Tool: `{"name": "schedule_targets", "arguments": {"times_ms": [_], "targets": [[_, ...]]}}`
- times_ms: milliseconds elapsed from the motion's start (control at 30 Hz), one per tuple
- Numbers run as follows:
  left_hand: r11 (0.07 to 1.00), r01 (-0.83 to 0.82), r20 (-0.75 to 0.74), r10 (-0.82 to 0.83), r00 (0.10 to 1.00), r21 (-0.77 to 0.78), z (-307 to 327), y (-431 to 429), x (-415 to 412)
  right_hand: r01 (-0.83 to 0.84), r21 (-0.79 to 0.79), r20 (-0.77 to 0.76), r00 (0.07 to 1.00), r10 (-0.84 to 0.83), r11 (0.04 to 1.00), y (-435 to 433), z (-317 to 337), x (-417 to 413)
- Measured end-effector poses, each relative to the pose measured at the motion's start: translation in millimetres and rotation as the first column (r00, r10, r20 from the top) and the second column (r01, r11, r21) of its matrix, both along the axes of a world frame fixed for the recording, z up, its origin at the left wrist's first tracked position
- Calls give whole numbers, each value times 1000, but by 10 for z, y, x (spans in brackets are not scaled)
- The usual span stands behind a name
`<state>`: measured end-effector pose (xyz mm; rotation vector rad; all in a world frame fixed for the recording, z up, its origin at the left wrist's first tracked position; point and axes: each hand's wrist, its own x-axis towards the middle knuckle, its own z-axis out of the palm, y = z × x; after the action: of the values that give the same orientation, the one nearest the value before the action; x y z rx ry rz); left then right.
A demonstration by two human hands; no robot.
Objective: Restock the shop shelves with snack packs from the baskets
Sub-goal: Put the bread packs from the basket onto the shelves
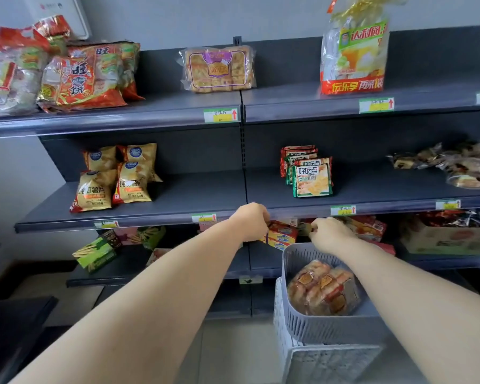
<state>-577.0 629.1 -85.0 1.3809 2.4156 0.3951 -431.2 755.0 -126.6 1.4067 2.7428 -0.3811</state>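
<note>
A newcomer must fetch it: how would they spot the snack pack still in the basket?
Find the dark grey shelving; before its right bay stands a grey slatted basket. Inside lies a clear pack of orange-brown cakes, unlike the opaque red-and-yellow packs behind.

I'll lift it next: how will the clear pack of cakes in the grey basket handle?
The pack of cakes probably sags, its wrap looks thin and loose. The glossy film may slip. The cakes look soft, likely crushable.

Dark grey shelves (178,195) carry crisp bags (114,178) and biscuit packs (311,176) mid-level, a bread pack (218,69) above, green boxes (97,252) below.
</note>
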Motion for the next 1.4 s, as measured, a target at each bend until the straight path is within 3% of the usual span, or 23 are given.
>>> {"name": "schedule_targets", "arguments": {"times_ms": [267, 500, 833, 967, 1133, 1267, 1400], "targets": [[994, 21, 47, -17, 999, -105, -452, 690, 444, -2, -118, 7, 1000, 3, 993, 516, -307, 541], [978, -34, 100, 55, 993, -206, -971, 1371, 851, -116, -213, 41, 991, 127, 970, 1156, -739, 1039], [923, -106, 210, 194, 958, -369, -1769, 1708, 1123, -131, -336, 115, 977, 178, 933, 1639, -1393, 1311], [889, -121, 194, 226, 955, -441, -2106, 1796, 1073, -134, -380, 84, 980, 178, 915, 1707, -1583, 1237], [815, -29, 130, 127, 983, -579, -2539, 1868, 1070, -101, -400, 88, 985, 148, 911, 1806, -1844, 1178], [788, -41, 153, 170, 973, -614, -2877, 1907, 1057, -43, -452, 104, 989, 101, 891, 1869, -2036, 1193], [765, -85, 83, 178, 980, -638, -3126, 1976, 1121, -17, -461, 103, 992, 73, 887, 1934, -2174, 1258]]}}
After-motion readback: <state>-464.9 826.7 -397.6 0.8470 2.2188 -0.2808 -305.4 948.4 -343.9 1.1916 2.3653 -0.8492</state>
